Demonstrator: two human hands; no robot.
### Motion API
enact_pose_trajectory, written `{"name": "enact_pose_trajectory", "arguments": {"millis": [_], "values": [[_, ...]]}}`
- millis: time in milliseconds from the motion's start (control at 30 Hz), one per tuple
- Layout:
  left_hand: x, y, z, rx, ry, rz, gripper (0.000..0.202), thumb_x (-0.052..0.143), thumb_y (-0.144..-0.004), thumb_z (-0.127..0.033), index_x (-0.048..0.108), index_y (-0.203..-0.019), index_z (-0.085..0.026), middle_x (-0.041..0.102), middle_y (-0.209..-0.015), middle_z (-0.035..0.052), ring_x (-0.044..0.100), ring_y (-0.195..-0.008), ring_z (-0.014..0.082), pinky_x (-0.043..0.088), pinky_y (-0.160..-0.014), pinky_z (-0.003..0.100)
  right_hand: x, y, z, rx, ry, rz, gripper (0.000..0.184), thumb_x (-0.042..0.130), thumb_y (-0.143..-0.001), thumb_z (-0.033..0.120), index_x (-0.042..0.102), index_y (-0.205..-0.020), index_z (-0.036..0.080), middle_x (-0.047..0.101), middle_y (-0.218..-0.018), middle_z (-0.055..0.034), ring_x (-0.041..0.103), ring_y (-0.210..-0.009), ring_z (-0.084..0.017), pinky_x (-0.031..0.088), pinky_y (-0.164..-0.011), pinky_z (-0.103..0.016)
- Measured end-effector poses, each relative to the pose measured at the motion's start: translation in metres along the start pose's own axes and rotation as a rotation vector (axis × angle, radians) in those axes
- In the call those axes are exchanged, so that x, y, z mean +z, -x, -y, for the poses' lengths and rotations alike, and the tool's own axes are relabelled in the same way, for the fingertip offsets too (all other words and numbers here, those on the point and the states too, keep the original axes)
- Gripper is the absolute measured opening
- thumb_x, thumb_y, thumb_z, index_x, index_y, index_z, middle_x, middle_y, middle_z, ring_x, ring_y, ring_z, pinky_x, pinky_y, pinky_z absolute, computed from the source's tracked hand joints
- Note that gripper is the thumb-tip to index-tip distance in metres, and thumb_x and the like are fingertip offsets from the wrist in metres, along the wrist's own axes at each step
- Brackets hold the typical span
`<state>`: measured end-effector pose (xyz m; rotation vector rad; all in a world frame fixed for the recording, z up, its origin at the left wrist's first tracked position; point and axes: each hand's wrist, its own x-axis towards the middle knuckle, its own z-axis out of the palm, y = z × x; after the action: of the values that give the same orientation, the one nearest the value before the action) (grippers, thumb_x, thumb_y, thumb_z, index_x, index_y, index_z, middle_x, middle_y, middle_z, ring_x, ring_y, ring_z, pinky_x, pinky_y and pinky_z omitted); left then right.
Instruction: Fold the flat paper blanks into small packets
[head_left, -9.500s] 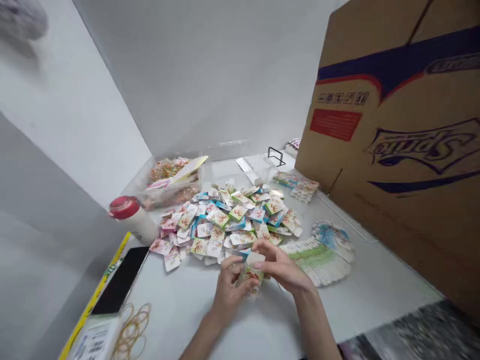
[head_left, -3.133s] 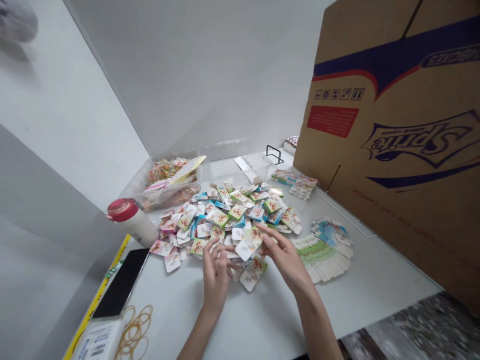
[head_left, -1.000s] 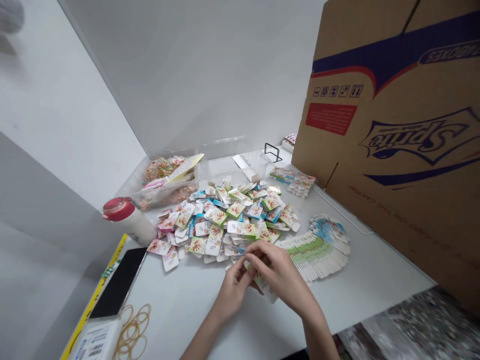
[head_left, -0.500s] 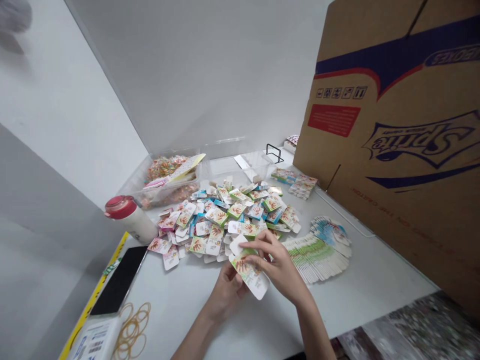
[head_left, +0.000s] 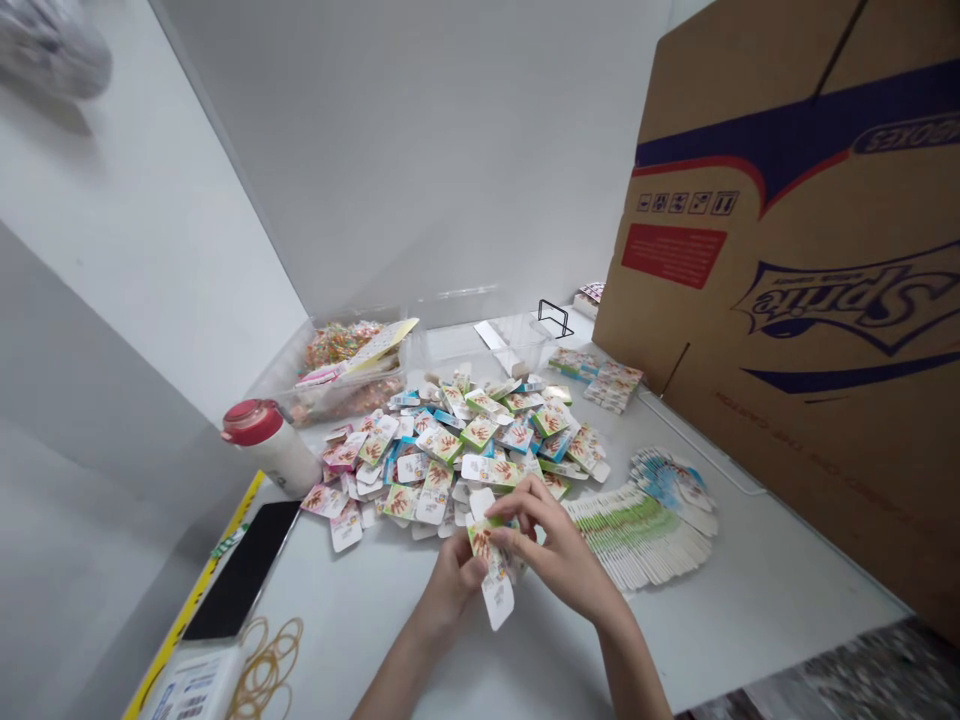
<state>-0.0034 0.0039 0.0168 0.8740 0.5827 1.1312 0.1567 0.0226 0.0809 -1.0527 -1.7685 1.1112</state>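
Note:
My left hand (head_left: 454, 582) and my right hand (head_left: 553, 540) meet low in the middle of the view, just in front of the pile. Both hold a small bunch of flat snack sachets (head_left: 491, 570) with white card ends. One white end hangs down towards me, and my fingers hide part of the bunch. Behind my hands spreads a loose heap of similar sachets (head_left: 450, 455) with green, blue and pink edges. To the right of my right hand, more sachets lie in a neat fanned row (head_left: 637, 535).
Two short stacks of sachets (head_left: 596, 378) lie at the back. A transparent box of colourful pieces (head_left: 337, 375), a red-capped bottle (head_left: 270, 445), a black phone (head_left: 244, 570) and rubber bands (head_left: 266, 670) are on the left. A Sprite carton (head_left: 787, 250) stands on the right.
The sachets in my hands have turned from lying flat to hanging more steeply, white end downward. My hands have drawn closer together. The whole view has shifted slightly.

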Motion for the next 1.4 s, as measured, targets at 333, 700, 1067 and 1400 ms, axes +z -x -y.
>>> {"name": "enact_pose_trajectory", "arguments": {"millis": [333,700,1067,1400], "values": [[0.006,-0.001,0.000,-0.115,-0.204,0.003,0.048,0.075,-0.068,-0.053,0.067,-0.085,-0.008,0.060,-0.074,0.0072,0.050,-0.061,0.0107,0.039,-0.059,0.021,-0.009,0.002,-0.007,-0.029,-0.061,0.054,0.033,0.044,-0.097,0.043,0.050,-0.079,0.016,0.043,-0.090,-0.0037,0.045,-0.082,-0.013,0.038,-0.072,-0.025],[0.010,-0.003,0.002,-0.133,-0.349,0.025,0.054,0.060,-0.080,-0.060,0.055,-0.099,-0.010,0.062,-0.087,0.0111,0.060,-0.068,0.0152,0.048,-0.062,0.026,-0.020,-0.002,-0.031,0.158,-0.445,0.154,0.032,0.063,-0.086,0.044,0.060,-0.098,0.014,0.055,-0.078,-0.0030,0.052,-0.070,-0.012,0.039,-0.065,-0.025],[0.006,0.005,0.009,0.081,-0.469,-0.058,0.050,0.069,-0.080,-0.042,0.036,-0.111,-0.021,0.061,-0.076,0.0004,0.056,-0.063,0.0119,0.044,-0.061,0.023,-0.018,-0.001,-0.033,0.207,-0.590,0.223,0.031,0.076,-0.073,0.030,0.058,-0.095,0.016,0.054,-0.083,-0.0007,0.049,-0.071,-0.010,0.036,-0.062,-0.021],[0.003,0.004,0.008,0.163,-0.667,-0.065,0.031,0.058,-0.088,-0.044,0.051,-0.102,-0.017,0.062,-0.080,0.0031,0.054,-0.071,0.0137,0.039,-0.065,0.024,-0.014,-0.002,-0.028,0.158,-0.470,0.152,0.026,0.072,-0.079,0.036,0.063,-0.078,0.012,0.057,-0.072,-0.0028,0.048,-0.063,-0.010,0.035,-0.058,-0.022]]}}
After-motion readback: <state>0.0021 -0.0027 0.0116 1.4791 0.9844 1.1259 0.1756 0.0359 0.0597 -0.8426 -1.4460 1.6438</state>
